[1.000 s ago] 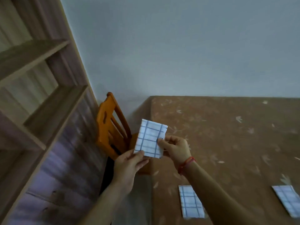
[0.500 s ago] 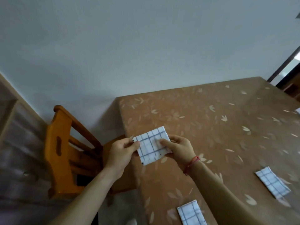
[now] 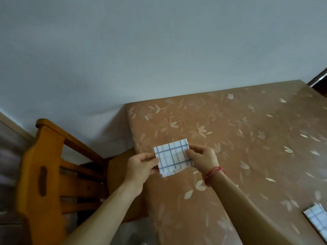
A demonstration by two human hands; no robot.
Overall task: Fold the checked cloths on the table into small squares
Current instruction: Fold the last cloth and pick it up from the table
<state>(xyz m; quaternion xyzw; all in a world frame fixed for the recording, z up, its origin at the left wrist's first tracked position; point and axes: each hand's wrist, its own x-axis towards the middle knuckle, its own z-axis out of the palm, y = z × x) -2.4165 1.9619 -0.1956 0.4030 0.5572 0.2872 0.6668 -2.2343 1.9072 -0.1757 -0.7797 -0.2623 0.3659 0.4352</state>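
One desk point(image 3: 230, 121), under a brown leaf-patterned cover, now fills the right half of the view. A second ago shelving and wall took up the left half, so the head has turned towards the work surface.

An orange wooden chair point(image 3: 44, 174) stands at the desk's left side, as before.

Both hands are grasping. The left hand point(image 3: 141, 167) pinches the left edge of the checked cloth point(image 3: 172, 156), and the right hand point(image 3: 203, 159) pinches its right edge, thumb on top. A second ago the cloth was held upright beside the chair, taller than wide. It is now turned wider than tall and brought over the desk's left edge. Whether it touches the surface cannot be told. Stacked layers show along its lower edge.

A second checked cloth point(image 3: 316, 221), already folded, lies on the desk at the lower right, cut off by the frame.

Assessment: the held piece appears folded to its final size or nearly so, and setting it down looks like the next step.
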